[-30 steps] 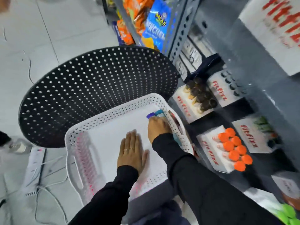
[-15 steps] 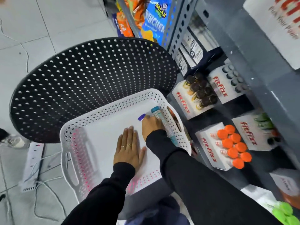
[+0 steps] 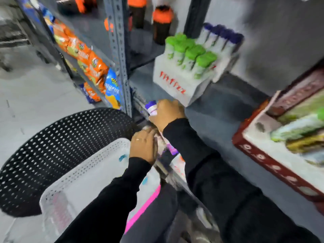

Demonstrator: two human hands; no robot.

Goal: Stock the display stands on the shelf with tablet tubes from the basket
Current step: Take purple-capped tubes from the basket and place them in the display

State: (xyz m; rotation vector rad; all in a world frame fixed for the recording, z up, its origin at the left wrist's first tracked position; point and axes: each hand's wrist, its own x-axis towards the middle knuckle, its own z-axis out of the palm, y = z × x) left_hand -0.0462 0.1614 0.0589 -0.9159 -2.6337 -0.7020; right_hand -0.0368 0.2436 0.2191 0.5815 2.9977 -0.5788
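Note:
My right hand is closed around a white tablet tube with a purple cap and holds it at the front edge of the grey shelf. Just beyond it stands a white "fitfizz" display stand filled with green-capped tubes, with a row of purple-capped tubes behind. My left hand, wearing a ring, lies at the far corner of the white perforated basket, against the shelf edge; blur hides its grip. A teal cap shows inside the basket.
A black perforated round seat lies under the basket. A grey slotted upright stands left of the shelf, with orange and blue snack bags hanging beyond it. A red-edged carton of bars sits at the right; dark bottles stand behind.
My right hand has lifted out of the basket with the purple-capped tube and reached up to the shelf. My left hand moved off the basket floor to its far corner. The view swung upward.

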